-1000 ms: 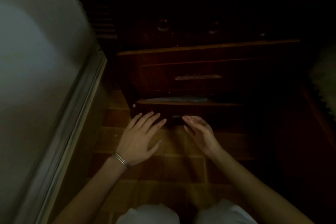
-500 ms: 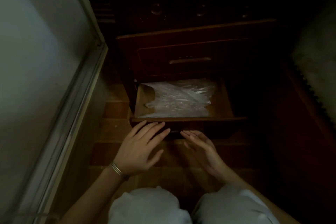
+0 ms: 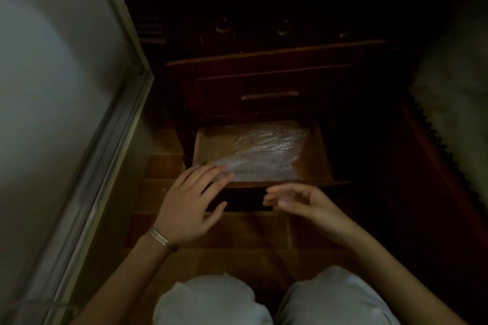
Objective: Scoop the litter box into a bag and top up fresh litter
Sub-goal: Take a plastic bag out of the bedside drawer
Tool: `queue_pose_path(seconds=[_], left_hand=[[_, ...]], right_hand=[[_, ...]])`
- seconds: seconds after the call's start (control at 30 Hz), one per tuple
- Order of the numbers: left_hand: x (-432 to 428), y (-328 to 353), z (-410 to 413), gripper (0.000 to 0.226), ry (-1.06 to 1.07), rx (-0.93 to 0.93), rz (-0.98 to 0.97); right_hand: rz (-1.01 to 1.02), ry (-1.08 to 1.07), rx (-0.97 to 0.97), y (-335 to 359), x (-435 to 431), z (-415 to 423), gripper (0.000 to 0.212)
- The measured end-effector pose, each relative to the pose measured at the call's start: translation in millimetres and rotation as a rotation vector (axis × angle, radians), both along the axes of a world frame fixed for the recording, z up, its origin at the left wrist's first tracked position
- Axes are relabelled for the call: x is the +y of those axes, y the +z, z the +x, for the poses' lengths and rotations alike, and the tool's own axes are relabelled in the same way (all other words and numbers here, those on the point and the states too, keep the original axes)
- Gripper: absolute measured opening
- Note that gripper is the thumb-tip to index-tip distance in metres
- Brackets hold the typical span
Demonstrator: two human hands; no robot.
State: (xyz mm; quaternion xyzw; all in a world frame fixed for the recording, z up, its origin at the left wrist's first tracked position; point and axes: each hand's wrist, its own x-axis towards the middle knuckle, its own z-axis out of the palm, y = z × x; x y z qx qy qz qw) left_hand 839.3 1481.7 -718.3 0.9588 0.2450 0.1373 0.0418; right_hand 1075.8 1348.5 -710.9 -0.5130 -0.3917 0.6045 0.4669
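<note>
Clear crumpled plastic bags (image 3: pixel 266 152) lie in the pulled-out bottom drawer (image 3: pixel 320 155) of a dark wooden cabinet. My left hand (image 3: pixel 190 203), with a bracelet at the wrist, reaches over the drawer's front left corner; its straight fingertips touch the near edge of the plastic. My right hand (image 3: pixel 298 202) hovers in front of the drawer's front edge with fingers loosely curled and holds nothing. No litter box, scoop or litter is in view.
A shut drawer with a metal handle (image 3: pixel 269 94) sits above the pulled-out one. A pale wall with a frame (image 3: pixel 105 145) runs along the left. A pale fringed fabric (image 3: pixel 459 103) is at the right. My knees (image 3: pixel 264 301) are over the brown tiled floor.
The bottom drawer went from nearly closed to pulled out, baring the plastic bags. My left hand moved forward onto the plastic; my right hand came off the drawer front and curled.
</note>
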Motion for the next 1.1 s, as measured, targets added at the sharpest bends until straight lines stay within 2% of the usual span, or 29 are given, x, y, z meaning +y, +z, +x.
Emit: queue_pose_path(seconds=[0.1, 0.2, 0.27, 0.33, 0.43, 0.53, 0.63, 0.73, 0.83, 0.97, 1.1], left_hand=[[11.9, 3.4, 8.3, 0.051, 0.039, 0.003, -0.013], [23.2, 4.0, 16.4, 0.051, 0.063, 0.013, -0.039], [29.5, 3.0, 20.0, 0.052, 0.074, 0.035, -0.058], [34.1, 0.1, 21.4, 0.053, 0.081, 0.054, -0.076], [37.3, -5.7, 20.1, 0.053, 0.089, 0.060, -0.113], [38.2, -10.5, 19.2, 0.052, 0.100, 0.041, -0.140], [38.8, -13.0, 19.8, 0.052, 0.096, 0.024, -0.164], [40.1, -13.8, 20.1, 0.052, 0.094, 0.023, -0.167], [40.3, -12.3, 19.9, 0.053, 0.106, 0.040, -0.168], [41.4, -1.1, 17.7, 0.057, 0.113, 0.084, -0.112], [41.9, 25.3, 14.4, 0.058, 0.105, 0.031, -0.038]], right_hand=[[0.133, -0.053, -0.150, 21.4, 28.3, 15.9, 0.028], [0.144, -0.052, -0.531, 19.7, 65.6, 31.9, 0.029], [0.138, 0.082, -0.849, 8.0, 87.1, 41.2, 0.040], [0.057, 0.260, -0.985, -8.2, 101.7, 44.3, 0.061], [0.068, 0.398, -1.037, -30.3, 114.4, 43.1, 0.077], [0.072, 0.380, -1.042, -38.4, 121.9, 46.1, 0.080], [0.048, 0.415, -1.082, -45.6, 125.8, 49.9, 0.070], [0.002, 0.494, -1.221, -51.8, 127.0, 50.0, 0.054], [0.061, 0.393, -1.319, -47.8, 129.0, 51.3, 0.033], [0.133, 0.268, -1.171, -26.0, 129.5, 50.7, 0.030], [0.207, 0.217, -1.074, 16.2, 121.5, 48.9, 0.033]])
